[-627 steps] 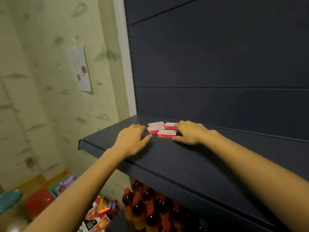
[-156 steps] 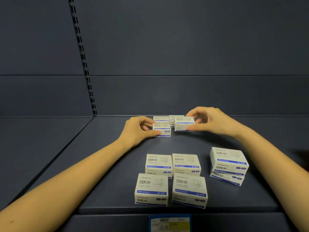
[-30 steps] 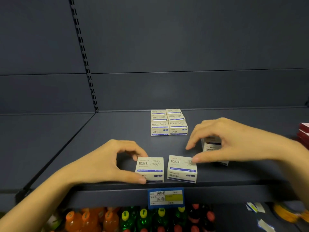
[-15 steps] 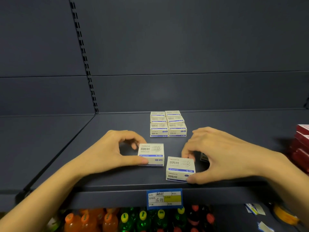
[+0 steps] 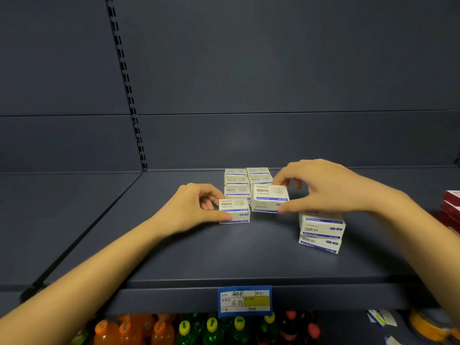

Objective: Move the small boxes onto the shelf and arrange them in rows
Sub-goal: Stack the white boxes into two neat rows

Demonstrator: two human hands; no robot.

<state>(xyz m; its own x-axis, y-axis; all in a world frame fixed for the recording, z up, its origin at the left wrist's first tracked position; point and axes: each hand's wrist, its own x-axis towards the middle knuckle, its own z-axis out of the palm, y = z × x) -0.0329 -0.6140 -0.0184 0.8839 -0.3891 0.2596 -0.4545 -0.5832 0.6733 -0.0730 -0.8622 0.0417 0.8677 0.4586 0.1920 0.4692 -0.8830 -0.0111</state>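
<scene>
On the dark grey shelf (image 5: 199,255) small white, blue-striped boxes lie flat in two rows (image 5: 236,181) at the back, a near-left box (image 5: 234,211) pinched by the left hand (image 5: 191,207) and a near-right box (image 5: 270,197) by the right hand (image 5: 326,188) just before them, and a short stack (image 5: 321,232) apart on the right.

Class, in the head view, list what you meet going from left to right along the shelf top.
The left hand, the left box it grips, the right box, the right hand gripping it, the red boxes at the edge.
</scene>
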